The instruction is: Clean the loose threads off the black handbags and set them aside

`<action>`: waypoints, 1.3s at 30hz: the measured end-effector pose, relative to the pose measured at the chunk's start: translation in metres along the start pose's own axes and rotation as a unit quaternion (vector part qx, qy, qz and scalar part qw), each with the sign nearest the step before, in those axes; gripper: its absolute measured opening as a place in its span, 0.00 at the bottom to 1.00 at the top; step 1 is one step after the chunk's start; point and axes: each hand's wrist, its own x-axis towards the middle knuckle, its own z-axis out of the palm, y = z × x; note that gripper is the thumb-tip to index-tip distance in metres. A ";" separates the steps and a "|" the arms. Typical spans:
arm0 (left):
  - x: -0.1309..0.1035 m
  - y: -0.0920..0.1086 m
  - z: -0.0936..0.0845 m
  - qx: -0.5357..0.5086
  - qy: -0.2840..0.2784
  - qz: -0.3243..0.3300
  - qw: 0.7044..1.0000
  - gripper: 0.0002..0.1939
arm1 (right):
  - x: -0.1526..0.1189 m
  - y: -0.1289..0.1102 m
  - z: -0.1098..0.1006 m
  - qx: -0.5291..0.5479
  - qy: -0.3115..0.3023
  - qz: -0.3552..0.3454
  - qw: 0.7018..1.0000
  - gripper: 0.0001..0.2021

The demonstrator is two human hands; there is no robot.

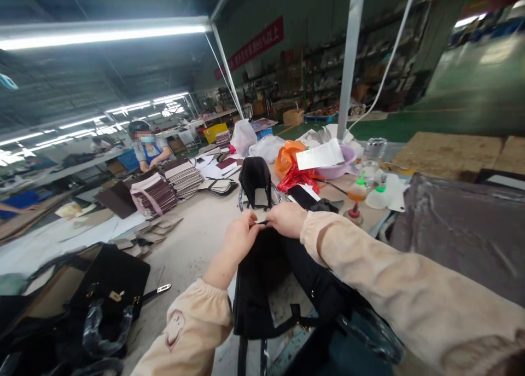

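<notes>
A black handbag lies on the worktable in front of me, its body spread and partly hidden under my right sleeve. My left hand pinches the bag's upper edge between thumb and fingers. Close against it, my right hand grips the same black edge. Just beyond both hands stands a smaller black bag piece with plastic-wrapped handles. A narrow black strap with small metal fittings crosses the near side of the handbag. What lies beneath my right forearm is hidden.
More black handbags with plastic-wrapped handles lie at left. Stacked brown pieces stand behind them. Bottles with green tips, a purple basin and an orange bag sit at back right. A co-worker works far left.
</notes>
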 end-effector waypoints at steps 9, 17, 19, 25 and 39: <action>-0.036 -0.016 -0.036 -0.261 -0.067 -0.126 0.955 0.35 | -0.003 0.006 0.003 0.005 0.006 0.016 1.000 0.14; -0.039 0.005 -0.035 0.091 -0.058 -0.095 0.990 0.17 | -0.002 -0.001 0.006 -0.005 0.014 0.015 1.000 0.15; -0.036 0.010 -0.033 0.162 -0.064 -0.090 0.981 0.17 | -0.003 -0.001 0.005 -0.011 0.014 0.014 1.000 0.15; -0.031 0.009 -0.022 0.270 -0.056 -0.092 0.957 0.18 | -0.007 0.000 0.003 -0.022 0.015 0.013 1.000 0.15; -0.025 0.001 -0.020 0.225 -0.058 -0.122 0.965 0.20 | -0.008 0.005 0.003 0.023 0.018 -0.009 1.000 0.17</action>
